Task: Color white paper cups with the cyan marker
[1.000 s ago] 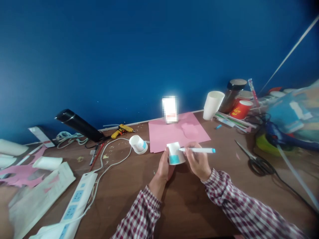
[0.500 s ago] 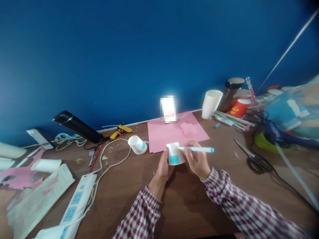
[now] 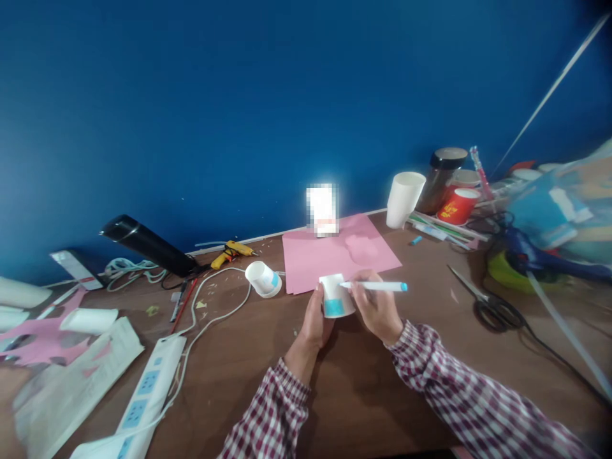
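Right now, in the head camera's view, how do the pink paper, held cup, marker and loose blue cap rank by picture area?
Largest to smallest:
1. Pink paper
2. Paper cup in the left hand
3. Marker, long but thin
4. Blue cap

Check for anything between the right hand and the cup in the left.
Nothing visible stands in the way: the marker in the right hand has its tip at the cup held in the left hand.
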`<action>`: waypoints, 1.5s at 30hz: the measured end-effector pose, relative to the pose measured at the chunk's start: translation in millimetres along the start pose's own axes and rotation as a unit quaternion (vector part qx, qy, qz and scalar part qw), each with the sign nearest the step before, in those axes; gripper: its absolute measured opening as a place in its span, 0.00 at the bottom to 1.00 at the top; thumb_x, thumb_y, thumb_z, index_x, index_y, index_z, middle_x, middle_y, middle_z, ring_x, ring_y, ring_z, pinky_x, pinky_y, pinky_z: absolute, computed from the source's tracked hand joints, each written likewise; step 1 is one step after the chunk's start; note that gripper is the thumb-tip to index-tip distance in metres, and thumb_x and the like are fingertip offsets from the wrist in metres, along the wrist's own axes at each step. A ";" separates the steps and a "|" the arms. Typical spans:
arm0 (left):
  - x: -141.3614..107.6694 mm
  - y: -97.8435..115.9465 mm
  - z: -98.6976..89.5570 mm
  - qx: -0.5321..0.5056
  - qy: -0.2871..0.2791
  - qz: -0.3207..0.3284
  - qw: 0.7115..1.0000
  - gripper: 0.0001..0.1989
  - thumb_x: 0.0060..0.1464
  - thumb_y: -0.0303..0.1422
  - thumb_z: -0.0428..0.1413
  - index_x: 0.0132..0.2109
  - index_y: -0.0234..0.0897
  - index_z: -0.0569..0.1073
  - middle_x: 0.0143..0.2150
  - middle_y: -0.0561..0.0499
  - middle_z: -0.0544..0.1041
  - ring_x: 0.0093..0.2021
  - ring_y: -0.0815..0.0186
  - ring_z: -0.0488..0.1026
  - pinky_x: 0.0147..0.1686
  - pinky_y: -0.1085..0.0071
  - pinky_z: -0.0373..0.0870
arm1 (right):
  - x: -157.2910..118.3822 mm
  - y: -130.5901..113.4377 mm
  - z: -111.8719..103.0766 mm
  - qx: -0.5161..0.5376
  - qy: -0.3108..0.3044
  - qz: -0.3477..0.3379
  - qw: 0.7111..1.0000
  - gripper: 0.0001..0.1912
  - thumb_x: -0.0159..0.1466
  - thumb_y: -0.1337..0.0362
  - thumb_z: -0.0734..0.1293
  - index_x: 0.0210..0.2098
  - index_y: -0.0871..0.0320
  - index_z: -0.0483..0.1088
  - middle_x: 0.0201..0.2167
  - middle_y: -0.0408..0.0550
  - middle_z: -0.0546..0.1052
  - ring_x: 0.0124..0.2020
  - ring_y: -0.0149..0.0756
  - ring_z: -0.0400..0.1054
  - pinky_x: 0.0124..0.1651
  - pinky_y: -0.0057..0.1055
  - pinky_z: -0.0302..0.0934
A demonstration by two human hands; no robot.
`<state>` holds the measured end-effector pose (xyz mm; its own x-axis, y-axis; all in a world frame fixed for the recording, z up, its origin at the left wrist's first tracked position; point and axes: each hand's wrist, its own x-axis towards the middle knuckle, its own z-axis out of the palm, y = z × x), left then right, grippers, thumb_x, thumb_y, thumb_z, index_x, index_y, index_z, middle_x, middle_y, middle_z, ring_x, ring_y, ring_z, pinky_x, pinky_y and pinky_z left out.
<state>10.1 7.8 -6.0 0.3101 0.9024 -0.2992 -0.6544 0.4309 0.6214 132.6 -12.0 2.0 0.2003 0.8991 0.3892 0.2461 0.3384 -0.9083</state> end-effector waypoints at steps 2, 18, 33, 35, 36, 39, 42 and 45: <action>-0.3 0.4 0.6 0.000 0.001 -0.002 1.000 0.20 0.53 0.43 0.56 0.42 0.28 0.76 0.39 0.44 0.80 0.45 0.57 0.74 0.54 0.62 0.61 | 0.2 0.2 -0.1 -0.002 -0.001 -0.002 1.000 0.05 0.66 0.62 0.60 0.35 0.56 0.64 0.24 0.43 0.70 0.24 0.32 0.66 0.25 0.26 0.62; 2.6 -0.6 -2.9 -0.004 0.004 0.003 1.000 0.20 0.56 0.43 0.54 0.43 0.28 0.76 0.40 0.43 0.80 0.44 0.58 0.75 0.53 0.63 0.63 | 1.3 -0.3 -1.8 -0.040 -0.024 -0.014 0.999 0.05 0.66 0.63 0.59 0.33 0.57 0.63 0.25 0.44 0.70 0.24 0.32 0.65 0.26 0.27 0.60; 1.5 -0.2 -1.4 -0.005 0.004 0.003 1.000 0.21 0.53 0.44 0.56 0.43 0.28 0.76 0.41 0.42 0.80 0.48 0.55 0.74 0.54 0.62 0.63 | 1.2 -2.4 -0.9 -0.056 -0.018 -0.018 0.998 0.07 0.65 0.63 0.59 0.31 0.57 0.63 0.22 0.42 0.68 0.21 0.30 0.61 0.23 0.26 0.56; 1.5 -0.3 -1.3 -0.008 0.003 0.003 1.000 0.20 0.54 0.44 0.55 0.43 0.28 0.76 0.40 0.43 0.80 0.46 0.56 0.74 0.53 0.62 0.63 | 0.2 -0.8 -0.4 -0.041 -0.004 -0.006 0.999 0.06 0.65 0.63 0.59 0.32 0.57 0.63 0.22 0.42 0.68 0.20 0.30 0.62 0.22 0.25 0.56; 1.5 -0.5 -1.3 -0.008 0.004 0.004 1.000 0.20 0.54 0.43 0.55 0.43 0.28 0.76 0.39 0.43 0.80 0.45 0.57 0.75 0.53 0.62 0.64 | -0.4 0.1 0.0 -0.031 0.005 -0.002 1.000 0.06 0.65 0.63 0.59 0.32 0.56 0.63 0.21 0.41 0.69 0.20 0.30 0.62 0.22 0.25 0.57; 1.3 -0.9 -1.1 -0.004 0.008 0.003 1.000 0.20 0.55 0.44 0.55 0.42 0.28 0.76 0.39 0.44 0.80 0.42 0.58 0.75 0.52 0.63 0.64 | -1.4 1.9 0.9 -0.006 0.021 0.004 1.000 0.05 0.66 0.62 0.60 0.34 0.56 0.63 0.22 0.42 0.70 0.21 0.30 0.64 0.23 0.25 0.59; 1.2 -1.3 -1.2 0.001 0.005 0.002 1.000 0.21 0.55 0.43 0.55 0.43 0.28 0.76 0.40 0.43 0.80 0.44 0.58 0.75 0.52 0.63 0.64 | -1.3 1.6 1.5 -0.002 0.025 0.007 1.000 0.05 0.66 0.62 0.60 0.34 0.56 0.64 0.23 0.42 0.71 0.21 0.30 0.65 0.23 0.25 0.60; 1.2 -1.6 -1.6 0.003 -0.006 0.001 1.000 0.21 0.55 0.43 0.54 0.44 0.28 0.75 0.42 0.42 0.79 0.46 0.57 0.75 0.53 0.62 0.64 | -1.0 0.9 1.7 0.003 0.022 0.011 1.000 0.06 0.66 0.61 0.60 0.35 0.56 0.64 0.23 0.42 0.71 0.21 0.30 0.66 0.23 0.25 0.61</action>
<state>10.5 8.3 -8.5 0.3164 0.9034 -0.2893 -0.6515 0.4286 0.6259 131.0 -12.2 0.5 0.2474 0.8935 0.3747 0.2360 0.3195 -0.9177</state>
